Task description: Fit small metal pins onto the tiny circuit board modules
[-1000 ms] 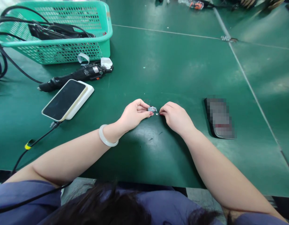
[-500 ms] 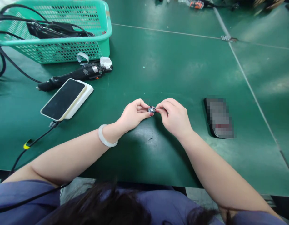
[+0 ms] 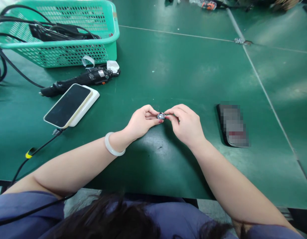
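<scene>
A small black-and-silver piece [image 3: 161,116], too small to name for certain, is held between my two hands over the green tabletop. My left hand [image 3: 142,121] is closed on its left side, thumb below and index finger above. On the right edge of the piece, my right hand [image 3: 186,123] pinches with thumb and index fingertip. Whether the right fingertips grip the piece itself or a tiny part at its edge is hidden. A pale bangle [image 3: 110,145] circles my left wrist.
To the left, a phone [image 3: 68,104] leans on a white block [image 3: 87,103] with a black cable [image 3: 41,147]. Behind lie a black handheld tool [image 3: 86,78] and a green basket [image 3: 68,53] holding cables. A dark, blurred-out device [image 3: 233,126] lies at right on the table [image 3: 168,172].
The small piece has turned slightly between my fingers, showing more of its light patterned face. Both hands stay in nearly the same place.
</scene>
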The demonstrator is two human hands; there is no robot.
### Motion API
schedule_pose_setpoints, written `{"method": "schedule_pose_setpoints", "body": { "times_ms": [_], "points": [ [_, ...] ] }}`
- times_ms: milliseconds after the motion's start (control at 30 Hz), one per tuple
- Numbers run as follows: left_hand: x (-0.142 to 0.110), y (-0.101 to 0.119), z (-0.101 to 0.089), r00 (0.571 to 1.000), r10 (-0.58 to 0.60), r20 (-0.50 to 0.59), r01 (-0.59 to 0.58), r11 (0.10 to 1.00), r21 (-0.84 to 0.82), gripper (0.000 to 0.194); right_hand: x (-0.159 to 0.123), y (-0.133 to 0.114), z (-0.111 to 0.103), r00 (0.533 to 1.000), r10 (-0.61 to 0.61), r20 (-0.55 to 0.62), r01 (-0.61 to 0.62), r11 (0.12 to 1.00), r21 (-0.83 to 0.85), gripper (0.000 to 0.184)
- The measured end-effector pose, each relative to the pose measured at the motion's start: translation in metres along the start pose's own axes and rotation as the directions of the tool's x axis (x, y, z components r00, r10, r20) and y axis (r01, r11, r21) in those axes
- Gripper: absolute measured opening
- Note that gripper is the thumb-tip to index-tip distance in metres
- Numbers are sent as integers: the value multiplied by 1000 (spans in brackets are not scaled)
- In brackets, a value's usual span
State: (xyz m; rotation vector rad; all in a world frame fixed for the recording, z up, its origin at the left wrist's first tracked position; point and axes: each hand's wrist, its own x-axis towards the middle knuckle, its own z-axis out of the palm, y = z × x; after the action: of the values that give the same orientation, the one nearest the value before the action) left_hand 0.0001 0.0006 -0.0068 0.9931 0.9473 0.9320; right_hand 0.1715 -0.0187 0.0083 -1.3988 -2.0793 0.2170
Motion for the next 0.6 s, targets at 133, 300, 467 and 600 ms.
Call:
{"method": "schedule_pose_setpoints", "body": {
  "times_ms": [133,300,467,600],
  "points": [
    [0,0,-1,1000,13,16,-13,1000,-11,26,-3,4,-1,999,10,34,-10,1000,1,18],
    [1,0,-2,1000,2,11,-2,1000,-16,28,-4,7,2,999,2,34,-3,1000,26,15],
    [2,3,-2,1000,-7,30,9,998,-66,34,-5,7,4,1000,17,-16,-17,1000,11,17],
    [0,2,2,997,-52,49,61,979,-196,28,-5,1,10,998,15,-59,-15,1000,9,17]
  ]
}}
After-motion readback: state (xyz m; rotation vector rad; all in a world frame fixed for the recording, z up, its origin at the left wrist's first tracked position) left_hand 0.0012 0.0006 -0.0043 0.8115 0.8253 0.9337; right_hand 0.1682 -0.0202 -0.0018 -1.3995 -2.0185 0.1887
